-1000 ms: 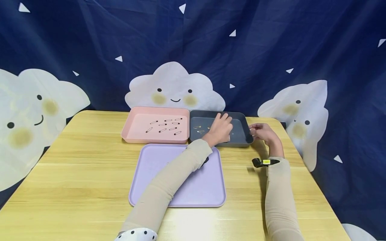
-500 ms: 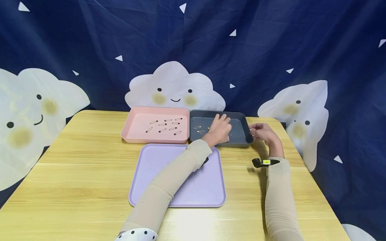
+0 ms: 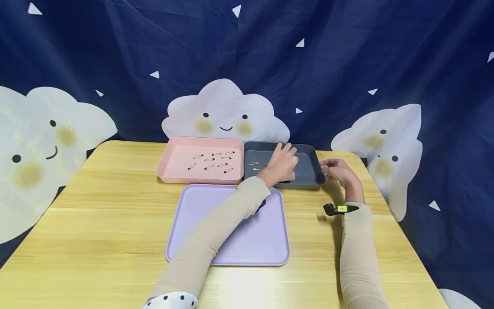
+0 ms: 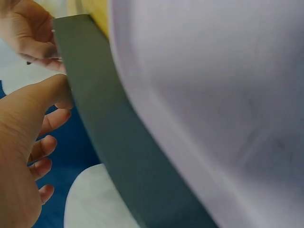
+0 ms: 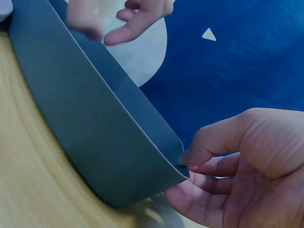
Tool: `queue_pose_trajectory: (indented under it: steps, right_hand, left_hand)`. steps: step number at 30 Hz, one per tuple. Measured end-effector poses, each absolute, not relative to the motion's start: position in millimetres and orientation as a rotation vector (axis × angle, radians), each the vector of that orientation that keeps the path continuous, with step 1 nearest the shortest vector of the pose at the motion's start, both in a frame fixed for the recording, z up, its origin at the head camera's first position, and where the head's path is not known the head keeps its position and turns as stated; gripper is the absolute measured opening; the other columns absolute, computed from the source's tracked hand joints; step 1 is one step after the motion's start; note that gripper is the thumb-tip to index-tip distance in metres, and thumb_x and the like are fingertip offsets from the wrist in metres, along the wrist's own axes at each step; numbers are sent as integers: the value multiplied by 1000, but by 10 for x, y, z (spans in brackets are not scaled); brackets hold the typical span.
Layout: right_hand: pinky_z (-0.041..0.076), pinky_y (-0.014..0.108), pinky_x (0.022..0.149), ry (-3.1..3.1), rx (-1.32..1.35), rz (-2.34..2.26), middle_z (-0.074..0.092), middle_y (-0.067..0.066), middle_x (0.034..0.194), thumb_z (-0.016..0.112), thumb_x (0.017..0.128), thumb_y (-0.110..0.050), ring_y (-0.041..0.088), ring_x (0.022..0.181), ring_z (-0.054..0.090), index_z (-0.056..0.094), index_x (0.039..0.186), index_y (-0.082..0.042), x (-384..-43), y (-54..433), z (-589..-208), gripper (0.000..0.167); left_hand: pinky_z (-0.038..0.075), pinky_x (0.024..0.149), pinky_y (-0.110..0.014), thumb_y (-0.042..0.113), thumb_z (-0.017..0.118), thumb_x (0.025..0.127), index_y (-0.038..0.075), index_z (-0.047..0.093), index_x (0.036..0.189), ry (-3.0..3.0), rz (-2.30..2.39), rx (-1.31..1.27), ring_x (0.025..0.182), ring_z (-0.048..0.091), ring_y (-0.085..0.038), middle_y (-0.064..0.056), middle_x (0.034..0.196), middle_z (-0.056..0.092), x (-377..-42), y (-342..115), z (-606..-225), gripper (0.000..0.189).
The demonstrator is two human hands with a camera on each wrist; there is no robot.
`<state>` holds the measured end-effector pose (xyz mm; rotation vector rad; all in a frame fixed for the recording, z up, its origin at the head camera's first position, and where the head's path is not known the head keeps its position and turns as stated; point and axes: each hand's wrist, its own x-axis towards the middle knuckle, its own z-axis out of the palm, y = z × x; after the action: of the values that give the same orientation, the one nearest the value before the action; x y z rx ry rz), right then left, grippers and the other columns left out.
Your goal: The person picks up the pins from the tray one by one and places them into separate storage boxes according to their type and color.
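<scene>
My left hand reaches down into the dark grey tray, fingertips low inside it. In the right wrist view its thumb and forefinger almost meet, blurred; I cannot tell whether anything is between them. In the left wrist view the tray wall partly hides the fingertips of this hand. A few gold safety pins lie at the tray's left, some covered by the hand. My right hand pinches the tray's right rim between thumb and fingers, plain in the right wrist view.
A pink tray with several dark safety pins adjoins the grey one on the left. In front lies a flat lilac tray, partly under my left forearm. A blue cloud-patterned curtain hangs behind the wooden table.
My left forearm has shifted slightly, while the left hand stays nearly in place inside the grey tray. The right hand keeps its pinch on the rim. The head view has moved a little.
</scene>
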<state>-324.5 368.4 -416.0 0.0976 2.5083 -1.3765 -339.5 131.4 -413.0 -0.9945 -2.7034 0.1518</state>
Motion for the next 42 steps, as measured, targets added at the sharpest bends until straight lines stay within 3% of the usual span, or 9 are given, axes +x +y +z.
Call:
queue_pose_trajectory:
  steps: [7, 17, 30, 42]
  right_hand:
    - [54, 27, 77, 2510, 106, -1387, 58, 7, 105, 50, 96, -5, 6, 77, 56, 47, 140, 13, -3232, 3692, -4160, 48]
    - [54, 26, 76, 2518, 99, -1376, 56, 15, 116, 49, 96, -5, 6, 78, 56, 46, 141, 13, -3228, 3696, -4170, 48]
    - [55, 27, 77, 2525, 98, -1374, 58, 9, 108, 51, 96, -5, 7, 79, 57, 47, 140, 13, -3233, 3677, -4146, 48]
    - [56, 30, 80, 2505, 94, -1379, 56, 23, 126, 53, 98, -8, 8, 81, 61, 45, 142, 14, -3225, 3661, -4160, 49]
  left_hand:
    - [33, 95, -39, 44, 70, 87, 27, 72, 87, -2639, 143, -1020, 111, 43, -22, 2, 119, 60, -3342, 1205, -3910, 17]
    - [31, 85, -36, 30, 65, 83, 25, 67, 80, -2486, 109, -1055, 96, 41, -20, 3, 101, 56, -3225, 933, -3547, 6]
    - [36, 90, -41, 29, 69, 79, 22, 67, 80, -2383, 103, -1107, 98, 46, -23, 1, 99, 58, -2984, 369, -3233, 8]
    - [39, 95, -45, 26, 74, 74, 21, 71, 82, -2363, 69, -1177, 98, 49, -26, 0, 95, 59, -2902, -218, -3333, 10]
